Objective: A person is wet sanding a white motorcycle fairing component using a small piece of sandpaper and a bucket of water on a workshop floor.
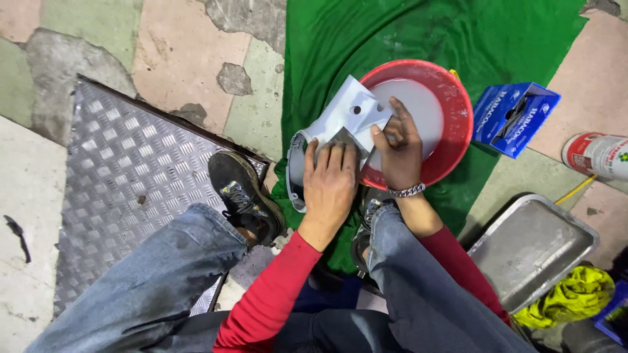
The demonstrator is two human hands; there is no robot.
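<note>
Left hand (329, 178) lies flat, fingers together, pressing on white panel (340, 121). Right hand (400, 149) pinches panel edge. Panel rests over rim of red basin (451, 140), on green cloth (418, 33). Floor: worn tiles (186, 46), tread plate (124, 176), metal tray (530, 245).

— What are your hands on?
— Your left hand (329, 182) presses the white panel (343, 121); your right hand (400, 145) grips its edge over the red basin (451, 104).
— And nearby?
— A blue box (513, 117), right.
</note>
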